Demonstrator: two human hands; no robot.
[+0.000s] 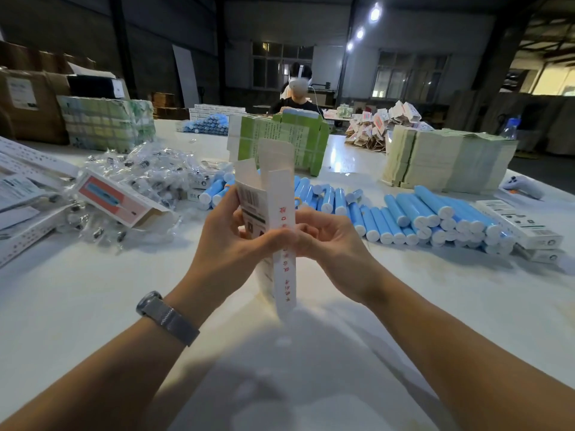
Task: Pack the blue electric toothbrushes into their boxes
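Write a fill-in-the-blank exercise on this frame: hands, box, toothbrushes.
1. Both hands, left hand and right hand, hold one white ____ upright.
2. The blue toothbrush handles lie in a pile on the ____ table.
3. The wristwatch is on the ____ wrist.
4. The held item's top flaps are ____.

Missing words: box; white; left; open

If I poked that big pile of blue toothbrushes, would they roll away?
Probably: the blue toothbrushes are smooth, round tubes stacked loosely, so the top ones would likely tumble. The table looks glossy, so they may keep rolling.
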